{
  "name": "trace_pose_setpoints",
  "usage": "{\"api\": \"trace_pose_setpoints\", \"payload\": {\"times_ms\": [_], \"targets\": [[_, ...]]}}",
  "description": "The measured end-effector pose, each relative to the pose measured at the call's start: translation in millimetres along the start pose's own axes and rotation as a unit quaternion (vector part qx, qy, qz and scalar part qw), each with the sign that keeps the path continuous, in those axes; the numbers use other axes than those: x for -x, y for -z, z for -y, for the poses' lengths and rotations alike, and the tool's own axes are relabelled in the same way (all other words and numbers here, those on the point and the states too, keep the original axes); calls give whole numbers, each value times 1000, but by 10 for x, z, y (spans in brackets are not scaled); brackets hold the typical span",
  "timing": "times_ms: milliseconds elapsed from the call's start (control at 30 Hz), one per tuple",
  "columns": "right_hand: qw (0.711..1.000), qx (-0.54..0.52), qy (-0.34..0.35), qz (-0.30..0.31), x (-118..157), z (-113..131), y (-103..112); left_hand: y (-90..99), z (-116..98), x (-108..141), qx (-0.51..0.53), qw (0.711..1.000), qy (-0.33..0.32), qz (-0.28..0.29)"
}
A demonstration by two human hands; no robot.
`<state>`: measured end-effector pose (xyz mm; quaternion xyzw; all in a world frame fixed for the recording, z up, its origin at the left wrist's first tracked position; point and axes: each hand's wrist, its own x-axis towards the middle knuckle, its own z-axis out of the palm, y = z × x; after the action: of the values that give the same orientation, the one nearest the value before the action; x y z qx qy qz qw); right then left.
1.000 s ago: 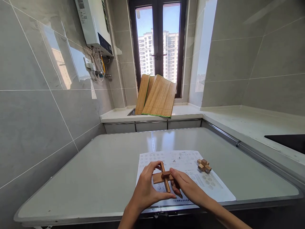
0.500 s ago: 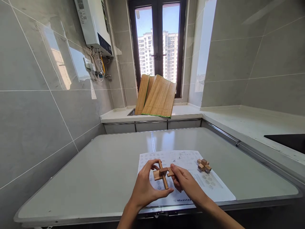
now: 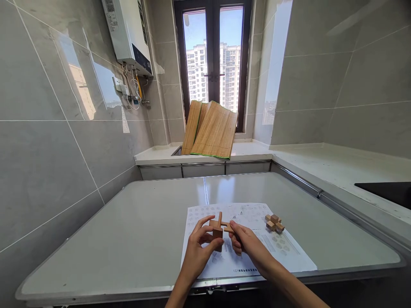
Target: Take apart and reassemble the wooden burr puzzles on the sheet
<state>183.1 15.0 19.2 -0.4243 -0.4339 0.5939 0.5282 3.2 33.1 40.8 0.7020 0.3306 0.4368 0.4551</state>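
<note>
Above a printed sheet (image 3: 237,261), both hands hold a wooden interlocking puzzle (image 3: 217,232) made of crossed flat pieces. My left hand (image 3: 201,248) grips it from the left, thumb and fingers pressed on a darker upright block. My right hand (image 3: 245,239) pinches the end of a flat, notched piece (image 3: 227,227) that reaches into the cross from the right. One narrow end points up and away from me. The fingers partly cover the joint. On the sheet's right side lies a second wooden puzzle (image 3: 275,223), a cluster of short crossed blocks, touched by neither hand.
A white folding table (image 3: 128,239) with a metal rim bears the sheet. Behind it, a bamboo mat (image 3: 213,130) leans on a white counter (image 3: 250,148) before the window. A water heater (image 3: 126,34) hangs on the left wall. A dark panel (image 3: 388,191) lies on the right counter.
The held puzzle has been turned, so its darker block now faces me. My left fingers have closed in from a wide span to a tighter grip. The right hand keeps its pinch.
</note>
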Motion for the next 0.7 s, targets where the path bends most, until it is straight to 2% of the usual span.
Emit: {"api": "trace_pose_setpoints", "payload": {"times_ms": [133,267,367,500,700], "targets": [[998,-31,-15,-48,-77,-58,80,9,61,24,-4,1000,8,-18],[997,-9,-4,-74,-75,-41,159,191,143,-57,-56,997,21,-45],[997,-9,-12,-76,-59,-47,205,385,261,-211,-243,966,45,-70],[998,-6,-8,-63,-59,-93,233,557,442,-414,-306,947,62,-79],[999,21,8,-48,-70,-111,211,567,610,-546,-365,926,67,-64]]}}
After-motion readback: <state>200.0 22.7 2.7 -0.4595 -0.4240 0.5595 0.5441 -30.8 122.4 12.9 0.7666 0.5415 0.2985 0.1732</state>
